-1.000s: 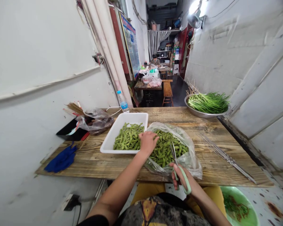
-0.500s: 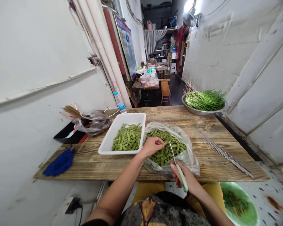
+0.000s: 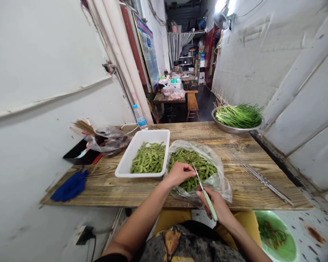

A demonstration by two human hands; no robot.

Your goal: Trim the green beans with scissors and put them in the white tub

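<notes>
My right hand (image 3: pixel 214 203) is closed around the pale green handles of a pair of scissors (image 3: pixel 210 204), its metal blades pointing up and away from me. Close to the blades, my left hand (image 3: pixel 179 174) is pinched on an edamame pod, mostly hidden by the fingertips. Both hands are over a clear plastic bag (image 3: pixel 220 182), spread wide and full of green edamame pods (image 3: pixel 205 169). Left of the bag stands a white plastic tray (image 3: pixel 123 165) with more edamame pods (image 3: pixel 149 158) in it.
Metal skewers (image 3: pixel 262 180) lie at the right of the wooden table (image 3: pixel 104 189). A steel bowl (image 3: pixel 235 129) of green stalks, a water bottle (image 3: pixel 140 118), a blue glove (image 3: pixel 69 185) and a black box (image 3: pixel 80 156) surround the work. A green basin (image 3: pixel 282 243) is below. Someone sits far back.
My left hand has moved slightly right, bringing its fingertips up to the scissor blades. The scissors have shifted a little left, and their blades look closer together.
</notes>
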